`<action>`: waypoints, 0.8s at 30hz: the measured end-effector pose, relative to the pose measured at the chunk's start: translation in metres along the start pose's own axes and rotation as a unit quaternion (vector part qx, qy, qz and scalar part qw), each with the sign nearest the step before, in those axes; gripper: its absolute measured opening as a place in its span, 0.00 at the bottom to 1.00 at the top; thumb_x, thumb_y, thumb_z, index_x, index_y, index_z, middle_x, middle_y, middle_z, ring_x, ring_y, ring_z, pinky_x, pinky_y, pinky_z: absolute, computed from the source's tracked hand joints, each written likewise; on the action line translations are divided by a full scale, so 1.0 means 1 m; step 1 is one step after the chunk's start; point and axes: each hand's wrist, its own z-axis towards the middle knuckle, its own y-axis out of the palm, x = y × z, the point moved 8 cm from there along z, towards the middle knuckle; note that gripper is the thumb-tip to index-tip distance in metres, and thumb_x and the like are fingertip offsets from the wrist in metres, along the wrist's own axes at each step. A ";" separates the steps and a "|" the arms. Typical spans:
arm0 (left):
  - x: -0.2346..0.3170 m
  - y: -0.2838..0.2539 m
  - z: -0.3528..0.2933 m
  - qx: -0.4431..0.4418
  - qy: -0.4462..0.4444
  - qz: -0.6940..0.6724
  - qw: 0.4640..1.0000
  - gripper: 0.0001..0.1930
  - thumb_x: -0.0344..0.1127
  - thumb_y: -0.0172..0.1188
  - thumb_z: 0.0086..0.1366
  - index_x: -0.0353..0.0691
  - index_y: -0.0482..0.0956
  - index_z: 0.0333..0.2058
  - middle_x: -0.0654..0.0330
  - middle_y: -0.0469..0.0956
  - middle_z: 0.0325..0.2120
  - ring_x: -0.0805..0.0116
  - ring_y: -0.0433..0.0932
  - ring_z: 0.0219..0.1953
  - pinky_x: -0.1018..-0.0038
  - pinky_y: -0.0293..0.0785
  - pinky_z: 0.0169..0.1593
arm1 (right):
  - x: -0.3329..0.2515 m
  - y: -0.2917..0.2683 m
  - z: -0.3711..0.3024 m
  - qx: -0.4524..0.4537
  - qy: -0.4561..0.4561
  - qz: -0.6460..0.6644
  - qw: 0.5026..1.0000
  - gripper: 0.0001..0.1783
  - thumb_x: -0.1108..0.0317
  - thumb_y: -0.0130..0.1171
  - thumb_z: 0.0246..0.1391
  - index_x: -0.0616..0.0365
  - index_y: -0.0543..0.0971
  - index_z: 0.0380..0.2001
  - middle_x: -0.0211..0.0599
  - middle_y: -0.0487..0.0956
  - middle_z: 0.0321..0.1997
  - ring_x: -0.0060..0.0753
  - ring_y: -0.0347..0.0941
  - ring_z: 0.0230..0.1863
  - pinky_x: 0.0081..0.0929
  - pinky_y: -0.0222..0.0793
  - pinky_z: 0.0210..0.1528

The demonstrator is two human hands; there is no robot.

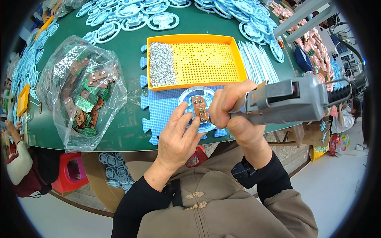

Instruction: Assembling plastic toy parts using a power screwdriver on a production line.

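A light blue plastic steering-wheel-shaped part [183, 96] lies on a blue foam mat [160, 104] with a brown circuit board [198, 104] inside it. My left hand [177, 133] rests on the near left of this part, fingers stretched out, fingertips against the board and rim. In my right hand [237, 109] is a grey electric screwdriver [285, 101], my fingers wrapped around its front end. The tool lies across the view, its cable end to the right. My right fingers cover the right rim of the part and hide the screwdriver's tip.
Behind the mat stands a yellow tray [198, 38] with many small screws [162, 65] in its left side. A clear plastic bag [53, 85] of circuit boards lies left. White sticks [258, 61] lie right of the tray. Blue wheel parts [163, 21] pile up along the far side.
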 end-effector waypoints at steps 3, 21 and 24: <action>0.001 -0.001 0.000 0.003 0.001 0.000 1.000 0.24 0.29 0.75 0.39 0.32 0.81 0.39 0.52 0.76 0.38 0.46 0.76 0.55 0.61 0.81 0.48 | 0.002 0.001 -0.002 -0.011 0.010 -0.006 1.000 0.25 0.51 0.72 0.52 0.59 0.70 0.35 0.31 0.70 0.18 0.28 0.66 0.20 0.26 0.63 0.21; 0.003 -0.003 0.002 -0.041 0.000 -0.015 0.999 0.23 0.30 0.73 0.40 0.30 0.80 0.39 0.48 0.75 0.41 0.42 0.73 0.55 0.56 0.77 0.55 | -0.003 -0.002 0.022 -0.047 0.028 0.011 0.998 0.27 0.48 0.70 0.53 0.60 0.71 0.36 0.32 0.70 0.17 0.28 0.66 0.18 0.27 0.63 0.21; 0.007 -0.006 0.006 -0.029 0.008 -0.019 0.999 0.23 0.30 0.74 0.40 0.32 0.81 0.38 0.50 0.76 0.40 0.43 0.76 0.53 0.58 0.79 0.51 | -0.017 -0.010 0.061 -0.008 -0.029 0.162 0.986 0.19 0.59 0.64 0.55 0.63 0.72 0.40 0.33 0.71 0.21 0.25 0.68 0.21 0.25 0.65 0.24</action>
